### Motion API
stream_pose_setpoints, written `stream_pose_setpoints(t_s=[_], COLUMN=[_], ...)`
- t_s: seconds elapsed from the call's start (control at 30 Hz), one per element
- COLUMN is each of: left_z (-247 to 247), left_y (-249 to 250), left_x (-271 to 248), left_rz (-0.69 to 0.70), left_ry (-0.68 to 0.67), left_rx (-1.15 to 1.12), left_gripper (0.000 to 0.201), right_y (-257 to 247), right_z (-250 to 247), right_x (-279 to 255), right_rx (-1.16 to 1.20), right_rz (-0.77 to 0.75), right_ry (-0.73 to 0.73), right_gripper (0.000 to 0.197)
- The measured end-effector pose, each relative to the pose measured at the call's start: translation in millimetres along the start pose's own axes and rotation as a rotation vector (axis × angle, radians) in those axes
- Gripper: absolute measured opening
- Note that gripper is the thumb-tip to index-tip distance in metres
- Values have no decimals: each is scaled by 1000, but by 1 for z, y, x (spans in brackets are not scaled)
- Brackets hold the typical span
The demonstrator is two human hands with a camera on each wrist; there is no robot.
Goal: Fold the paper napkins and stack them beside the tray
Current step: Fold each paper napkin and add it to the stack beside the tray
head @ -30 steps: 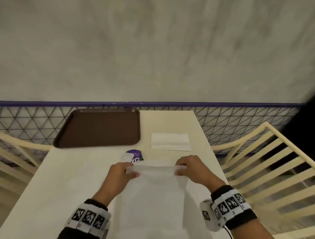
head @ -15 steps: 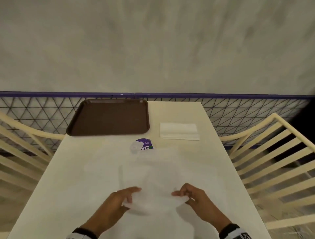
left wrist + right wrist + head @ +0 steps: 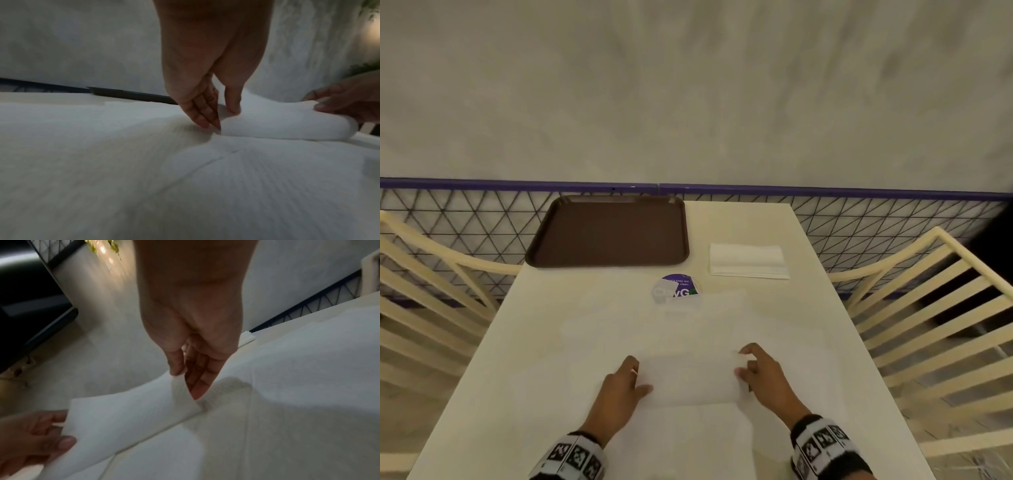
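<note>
Two hands (image 3: 619, 387) (image 3: 763, 373) pinch one napkin (image 3: 690, 380); one tray (image 3: 609, 231).

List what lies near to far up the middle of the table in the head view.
napkin being folded, held between left hand and right hand → round purple sticker → brown tray with folded napkin stack beside it → mesh railing

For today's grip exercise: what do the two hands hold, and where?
The paper napkin: left hand pinches its left edge, right hand its right edge.
</note>
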State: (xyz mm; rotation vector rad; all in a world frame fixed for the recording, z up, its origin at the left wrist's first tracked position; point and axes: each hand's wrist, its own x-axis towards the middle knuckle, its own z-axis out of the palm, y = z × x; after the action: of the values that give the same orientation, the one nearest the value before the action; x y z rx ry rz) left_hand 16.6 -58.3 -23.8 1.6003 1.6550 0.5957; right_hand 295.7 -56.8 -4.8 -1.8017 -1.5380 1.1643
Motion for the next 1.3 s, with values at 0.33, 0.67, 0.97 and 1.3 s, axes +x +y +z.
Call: stream_pose_setpoints(t_s=[0.33,0.67,0.97,1.3], left_z=[30,81,81,40], left_y=[11,-23,-33,-59], left_x=[-2,-20,-10,-14], left_rz=[341,506,506,536], left_ry=[180,-206,-135,58], left_rx=[516,823,792,818], left_gripper=[63,92,72,62], right_y=[4,-1,5,55], right_z=[17,13,58,9], right_x=[34,30,-20,-25], right_rx=[-79,-187,-734,-745], right_rz=[55,9,-414,-109], right_ry=[134,137,-543,-444], right_gripper=[17,25,86,61])
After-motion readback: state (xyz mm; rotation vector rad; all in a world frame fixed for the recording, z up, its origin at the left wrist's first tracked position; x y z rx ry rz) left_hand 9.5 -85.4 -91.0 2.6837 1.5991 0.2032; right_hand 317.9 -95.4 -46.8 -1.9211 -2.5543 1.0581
